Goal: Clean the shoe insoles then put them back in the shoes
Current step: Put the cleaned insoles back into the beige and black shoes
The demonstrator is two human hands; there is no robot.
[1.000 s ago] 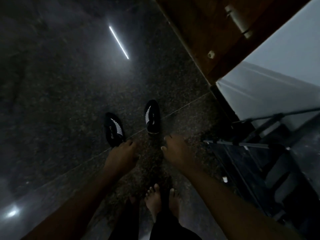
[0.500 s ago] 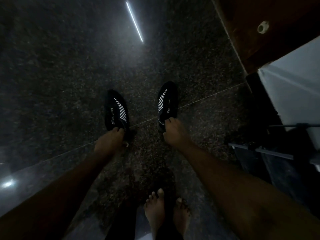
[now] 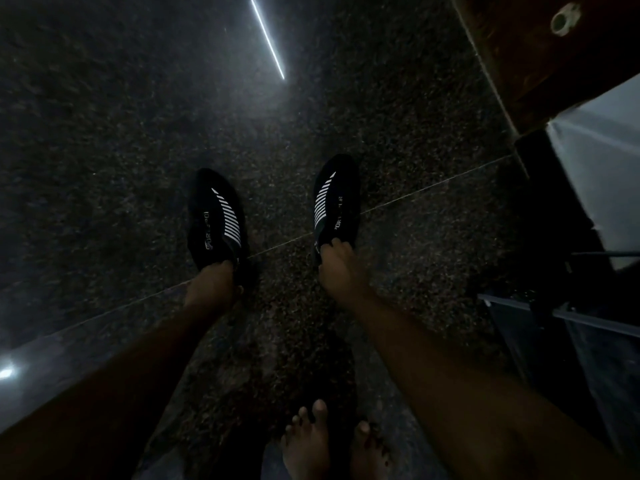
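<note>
Two black shoes are set side by side on the floor, toes pointing away, with a gap left between them. The left shoe is gripped at its heel end by the left hand, whose fingers are curled over the collar. The right shoe is held the same way by the right hand, with its fingertips hooked at the rim of the opening. In this dim light it cannot be told how far the fingers reach inside.

Each shoe is probably taken at the heel because that is where the opening lies, so the upper can be steadied or lifted and the insoles reached. The insoles themselves are not seen and are judged to be inside the shoes, with cleaning not yet begun.

The uppers are seen as soft, dark and knit-like. They are rounded and tapered toward the toe, and each is marked with a ladder of slanted white stripes and small lettering. The floor is shown as polished speckled stone, crossed by a thin joint line, and a streak of light is reflected in its glossy surface. Bare feet are planted near the lower edge. A wooden panel and a pale surface are seen at the right.
</note>
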